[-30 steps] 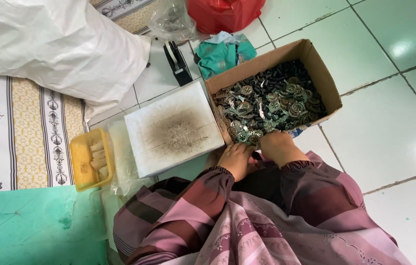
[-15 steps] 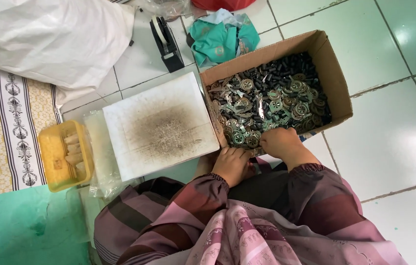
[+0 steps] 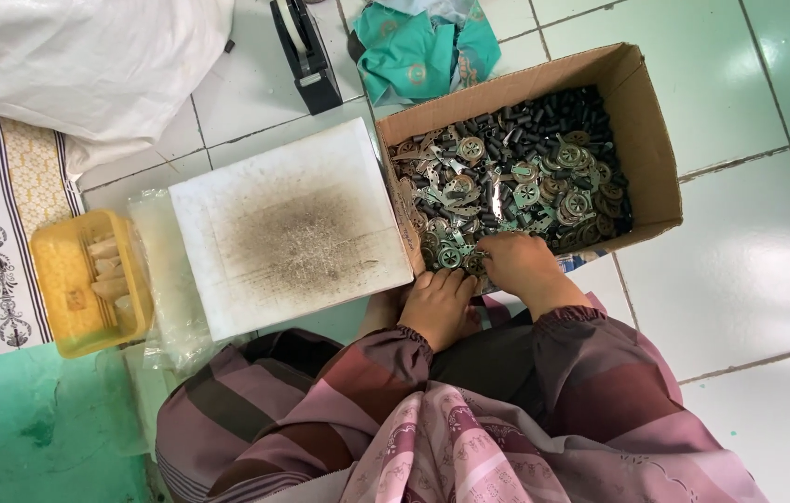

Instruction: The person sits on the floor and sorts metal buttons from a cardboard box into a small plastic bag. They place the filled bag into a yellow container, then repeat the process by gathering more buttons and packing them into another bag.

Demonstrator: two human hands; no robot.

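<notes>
- Head view: your right hand (image 3: 524,268) reaches over the near wall of the box (image 3: 642,140), fingers curled down among the metal parts (image 3: 507,191); you cannot tell whether they grip one.
- Your left hand (image 3: 439,305) rests just outside the box's near left corner, fingers bent loosely, holding nothing that shows.
- The parts lie heaped in the box: round discs and flat stamped pieces to the near left, dark short cylinders (image 3: 553,116) to the far right.
- They look small, stiff and thin, likely light singly, with edges that could catch; they tangle, so pinch one by its rim and lift it clear.
- Left of the box lies a white board (image 3: 288,228), smudged dark in the middle; further left, a yellow tray (image 3: 64,307).
- Far from you stand a tape dispenser (image 3: 306,51) and crumpled teal wrappers (image 3: 418,47).
</notes>
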